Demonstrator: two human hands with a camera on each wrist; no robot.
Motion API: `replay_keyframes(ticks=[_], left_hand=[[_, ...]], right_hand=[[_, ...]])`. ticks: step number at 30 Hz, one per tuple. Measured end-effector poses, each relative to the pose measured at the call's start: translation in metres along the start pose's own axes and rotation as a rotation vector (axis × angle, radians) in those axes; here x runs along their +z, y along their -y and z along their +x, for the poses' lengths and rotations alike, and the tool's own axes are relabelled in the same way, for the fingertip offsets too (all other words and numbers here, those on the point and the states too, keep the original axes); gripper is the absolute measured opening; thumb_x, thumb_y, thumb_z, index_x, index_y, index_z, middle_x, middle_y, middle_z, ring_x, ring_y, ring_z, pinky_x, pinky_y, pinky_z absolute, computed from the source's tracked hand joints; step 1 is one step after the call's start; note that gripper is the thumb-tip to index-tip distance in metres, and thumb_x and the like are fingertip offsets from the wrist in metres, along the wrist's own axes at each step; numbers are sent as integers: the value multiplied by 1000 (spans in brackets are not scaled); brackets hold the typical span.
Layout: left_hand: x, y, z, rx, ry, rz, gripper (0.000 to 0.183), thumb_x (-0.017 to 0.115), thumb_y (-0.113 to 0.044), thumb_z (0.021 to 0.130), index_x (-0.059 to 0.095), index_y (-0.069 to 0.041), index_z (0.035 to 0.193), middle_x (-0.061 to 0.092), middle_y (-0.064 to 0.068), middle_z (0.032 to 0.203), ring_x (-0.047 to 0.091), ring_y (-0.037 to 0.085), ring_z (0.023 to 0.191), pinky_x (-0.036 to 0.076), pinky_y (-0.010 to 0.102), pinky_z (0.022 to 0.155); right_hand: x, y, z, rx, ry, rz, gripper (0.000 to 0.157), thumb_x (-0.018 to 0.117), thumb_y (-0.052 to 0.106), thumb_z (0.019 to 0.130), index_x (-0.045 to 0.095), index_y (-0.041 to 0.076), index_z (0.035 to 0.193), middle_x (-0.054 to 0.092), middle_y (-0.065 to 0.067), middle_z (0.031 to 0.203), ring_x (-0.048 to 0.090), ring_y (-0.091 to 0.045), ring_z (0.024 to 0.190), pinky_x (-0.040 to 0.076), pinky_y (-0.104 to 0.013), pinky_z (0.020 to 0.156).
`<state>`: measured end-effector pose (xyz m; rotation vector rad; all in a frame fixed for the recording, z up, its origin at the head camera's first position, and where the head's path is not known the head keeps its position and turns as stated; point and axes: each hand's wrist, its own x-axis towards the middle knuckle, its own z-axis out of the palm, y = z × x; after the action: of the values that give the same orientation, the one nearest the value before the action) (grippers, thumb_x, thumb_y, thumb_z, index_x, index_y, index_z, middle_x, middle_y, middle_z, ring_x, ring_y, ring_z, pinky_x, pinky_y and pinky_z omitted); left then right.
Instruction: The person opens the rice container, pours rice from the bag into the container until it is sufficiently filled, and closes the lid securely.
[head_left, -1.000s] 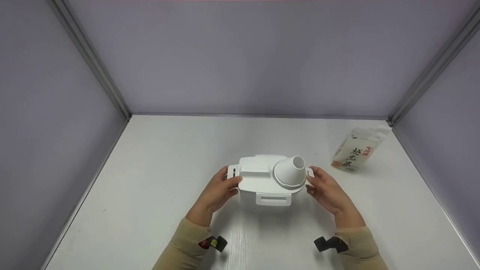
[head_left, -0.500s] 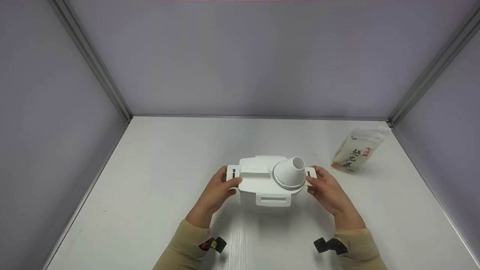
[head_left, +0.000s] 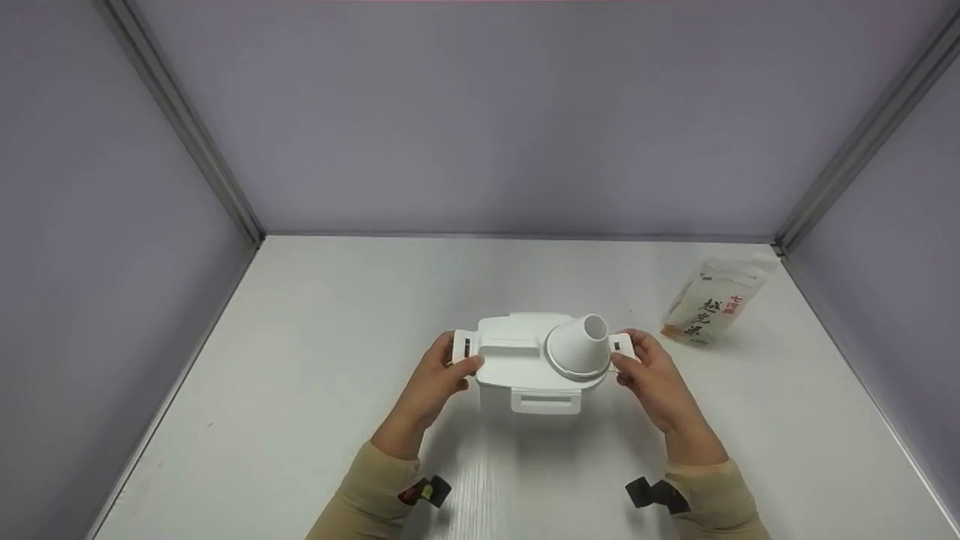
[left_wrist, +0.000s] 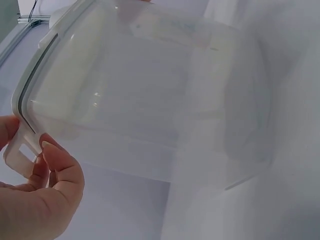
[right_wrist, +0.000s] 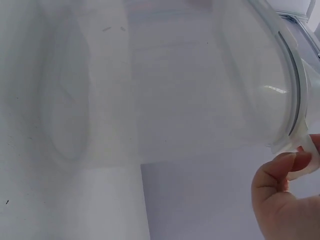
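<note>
A translucent storage container with a white lid stands upright on the table. Its lid carries a cone-shaped spout at the right and a ridge-like grip at the left. My left hand pinches the left side latch between thumb and fingers. On the other side, my right hand pinches the right side latch. Both latches stick outward from the lid. A front latch also juts out, with no hand on it. In the right wrist view, part of the right hand is cut off by the frame edge.
A clear bag of rice with printed characters leans at the back right of the white table. Grey-purple panels enclose the table at the back and both sides.
The right latch has swung further outward with my right hand, and more of it shows. The left latch has shifted out very slightly. Container and rice bag stay in place.
</note>
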<state>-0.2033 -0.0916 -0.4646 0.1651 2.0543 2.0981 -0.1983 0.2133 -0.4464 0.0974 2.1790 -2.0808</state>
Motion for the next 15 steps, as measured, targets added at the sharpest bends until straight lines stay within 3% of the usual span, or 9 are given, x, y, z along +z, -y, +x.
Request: replay_keyframes(ticks=[7,15], left_hand=[[-1,1,1,20,-12,39,46,62,-20,90,42,-3,129,56,9,110,51,18,87,45,31,70],[0,0,-1,6,-18,51,50,64,-24,89,43,-2,128,56,11,112,51,18,88,44,30,71]], right_hand=[[5,3,-1,-30,-53,-133,42,51,6,94,33,-2,132,43,-14,133,48,-13,87,44,-21,72],[5,-4,0,-18,-63,-156,44,51,11,96,33,-1,134,44,-14,135,52,-14,92,46,-23,78]])
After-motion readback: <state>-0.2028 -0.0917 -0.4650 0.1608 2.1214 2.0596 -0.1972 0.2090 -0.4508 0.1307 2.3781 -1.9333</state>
